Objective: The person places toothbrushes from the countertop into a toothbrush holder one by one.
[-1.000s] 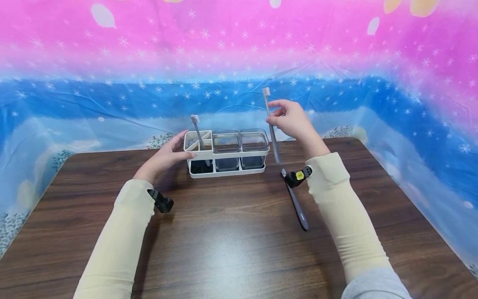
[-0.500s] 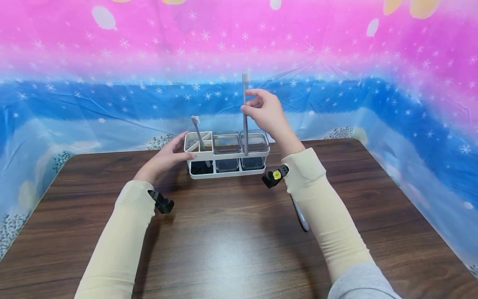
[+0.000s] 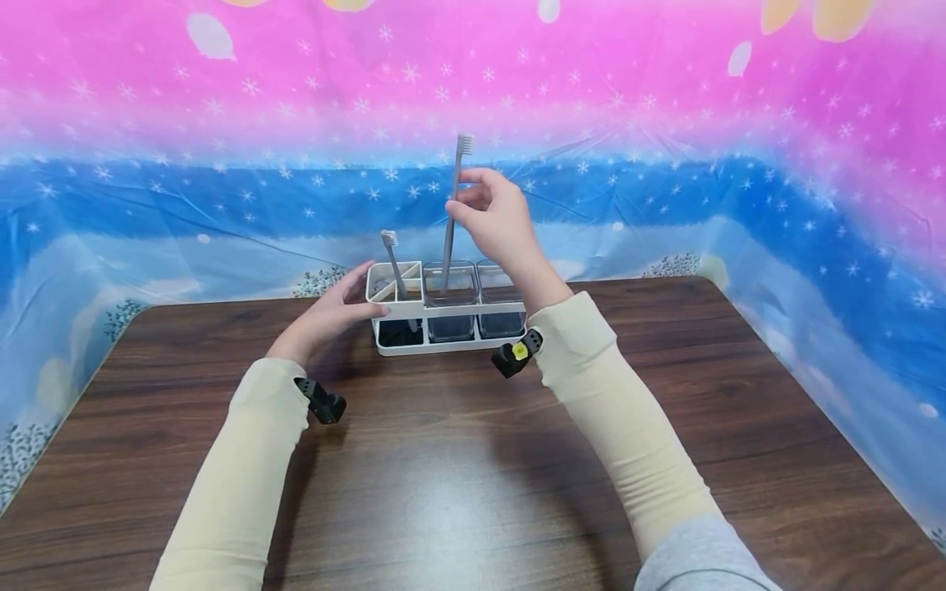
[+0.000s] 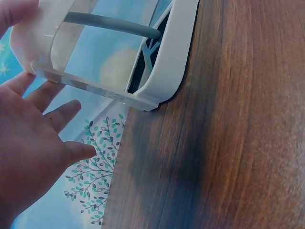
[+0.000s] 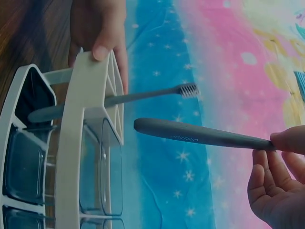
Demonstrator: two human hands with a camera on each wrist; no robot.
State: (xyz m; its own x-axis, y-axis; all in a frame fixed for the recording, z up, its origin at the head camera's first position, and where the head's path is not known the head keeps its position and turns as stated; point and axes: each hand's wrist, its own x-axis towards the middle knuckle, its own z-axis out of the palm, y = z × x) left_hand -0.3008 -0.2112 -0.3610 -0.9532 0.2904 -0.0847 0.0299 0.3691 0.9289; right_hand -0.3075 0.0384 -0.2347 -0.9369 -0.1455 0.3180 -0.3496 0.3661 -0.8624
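In the head view, my right hand (image 3: 498,217) pinches a grey toothbrush (image 3: 449,234) between thumb and fingers, bristles up, tilted slightly. The right wrist view shows the rounded handle end of this toothbrush (image 5: 200,135) apart from the white toothbrush holder (image 5: 69,157), above it. A second grey toothbrush (image 3: 395,261) leans in the divided left compartment of the holder (image 3: 399,310). At that left end my left hand (image 3: 325,316) grips the frame, thumb (image 5: 100,52) on the front, fingers around the side and back.
Two clear cups sit in the holder, a middle cup (image 3: 451,328) and a right cup (image 3: 501,322). The holder stands near the far edge of the brown wooden table (image 3: 443,460). Behind hangs a pink and blue snowflake cloth (image 3: 259,189).
My right hand has carried the toothbrush left, from beside the holder to above its middle. Another toothbrush lying on the table is now hidden behind the right forearm. The left hand stays put.
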